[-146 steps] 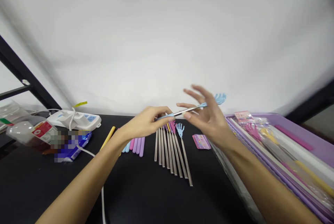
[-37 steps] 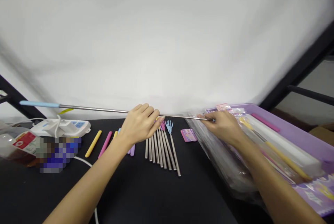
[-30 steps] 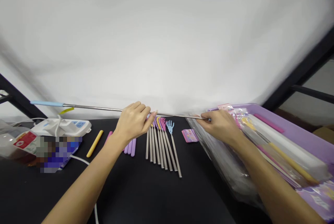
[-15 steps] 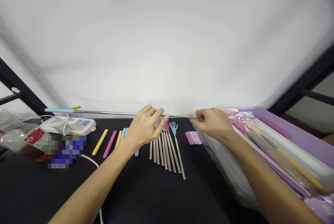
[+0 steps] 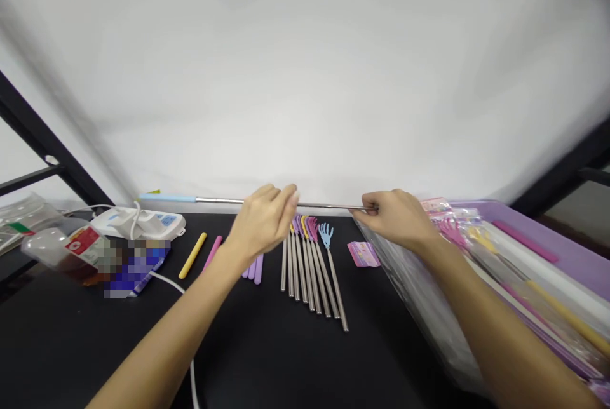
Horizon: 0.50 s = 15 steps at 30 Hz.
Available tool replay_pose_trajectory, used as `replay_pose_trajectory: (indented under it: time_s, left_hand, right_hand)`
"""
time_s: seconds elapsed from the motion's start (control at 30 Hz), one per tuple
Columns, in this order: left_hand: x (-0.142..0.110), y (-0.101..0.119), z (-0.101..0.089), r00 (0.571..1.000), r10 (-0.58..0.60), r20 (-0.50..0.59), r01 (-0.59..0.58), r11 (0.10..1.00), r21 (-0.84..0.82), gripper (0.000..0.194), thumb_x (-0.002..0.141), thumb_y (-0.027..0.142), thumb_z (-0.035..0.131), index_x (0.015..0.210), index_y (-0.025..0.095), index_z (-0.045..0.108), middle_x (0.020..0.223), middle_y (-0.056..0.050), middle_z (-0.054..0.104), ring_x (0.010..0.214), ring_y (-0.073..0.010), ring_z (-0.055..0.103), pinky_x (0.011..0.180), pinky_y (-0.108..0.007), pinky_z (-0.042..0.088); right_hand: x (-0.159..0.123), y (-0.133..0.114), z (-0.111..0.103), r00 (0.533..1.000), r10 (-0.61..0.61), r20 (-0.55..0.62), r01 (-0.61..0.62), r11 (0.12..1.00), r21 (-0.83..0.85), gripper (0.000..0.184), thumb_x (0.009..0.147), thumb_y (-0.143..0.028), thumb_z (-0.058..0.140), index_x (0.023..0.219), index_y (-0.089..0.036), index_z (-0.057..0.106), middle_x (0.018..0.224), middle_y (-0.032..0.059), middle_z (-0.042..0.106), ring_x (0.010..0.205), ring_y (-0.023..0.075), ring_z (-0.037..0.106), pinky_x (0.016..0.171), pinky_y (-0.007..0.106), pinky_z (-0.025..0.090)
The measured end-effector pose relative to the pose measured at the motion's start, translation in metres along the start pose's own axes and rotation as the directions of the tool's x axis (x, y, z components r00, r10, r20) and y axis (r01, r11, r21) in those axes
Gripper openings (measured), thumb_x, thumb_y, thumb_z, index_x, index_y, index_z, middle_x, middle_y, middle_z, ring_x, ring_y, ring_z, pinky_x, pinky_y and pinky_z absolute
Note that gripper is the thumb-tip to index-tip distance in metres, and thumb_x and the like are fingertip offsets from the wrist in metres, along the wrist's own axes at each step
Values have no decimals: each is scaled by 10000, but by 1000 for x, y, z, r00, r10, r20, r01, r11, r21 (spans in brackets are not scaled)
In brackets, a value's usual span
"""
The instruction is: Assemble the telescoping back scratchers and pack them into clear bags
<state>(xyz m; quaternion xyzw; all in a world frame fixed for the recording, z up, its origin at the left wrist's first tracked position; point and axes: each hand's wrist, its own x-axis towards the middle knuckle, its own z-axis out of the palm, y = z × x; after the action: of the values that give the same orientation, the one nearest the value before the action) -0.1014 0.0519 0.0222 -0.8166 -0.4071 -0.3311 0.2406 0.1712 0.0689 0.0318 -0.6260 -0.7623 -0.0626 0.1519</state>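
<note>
Fingers (image 5: 289,198) of the left hand (image 5: 260,225) and right hand (image 5: 398,218) were clamped round a steel rod (image 5: 324,206), held roughly level above the black table (image 5: 286,358); its blue handle (image 5: 168,198) pointed left; below lay claw-tipped rods (image 5: 307,275); a pink card (image 5: 363,254) lay beside them.

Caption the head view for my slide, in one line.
Left hand and right hand hold a blue-handled rod nearly level over a black table, claw-tipped rods fanned out below.
</note>
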Motion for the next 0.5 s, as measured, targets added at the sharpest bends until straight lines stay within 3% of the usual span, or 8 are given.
replay_pose_trajectory:
  time_s: [0.13,0.2,0.27,0.4,0.5]
  left_hand:
    - [-4,-26,-5,979,-203,-15,202,962,184,485,1024,307,294,729,152,647,614,-75,634,592,-199,580,615,-328,370]
    - [-7,-27,-3,962,-274,6,267,940,215,538,1022,326,286,614,167,598,511,-57,572,477,-178,515,530,-320,282]
    - [-8,-17,-1,972,-232,28,223,957,186,551,1023,329,273,598,169,585,489,-50,546,441,-165,481,506,-316,238]
    - [-3,-6,-5,996,-92,11,90,990,111,544,1031,305,244,633,159,583,530,-46,554,464,-143,482,530,-302,276]
    - [-4,-21,-12,986,-166,-24,168,965,201,531,1025,315,276,612,161,574,542,-58,573,492,-156,511,554,-308,283]
  right_hand:
    - [-1,8,1,999,43,-3,-43,999,12,399,799,-494,526,549,-228,366,501,-8,456,529,160,393,550,292,207]
    - [-1,1,2,999,39,3,-39,999,-7,383,796,-487,525,553,-228,380,511,-4,463,535,163,391,552,293,204]
    - [0,-12,5,1000,24,3,-24,999,-23,352,793,-466,525,562,-229,406,522,-1,470,539,165,391,553,294,197]
    - [0,-24,6,1000,0,-3,0,1000,12,343,808,-443,515,564,-226,411,507,-4,460,521,156,386,548,293,197]
    - [0,-13,2,1000,-2,-6,2,1000,24,363,802,-459,531,556,-223,405,505,-1,476,530,158,409,548,291,208]
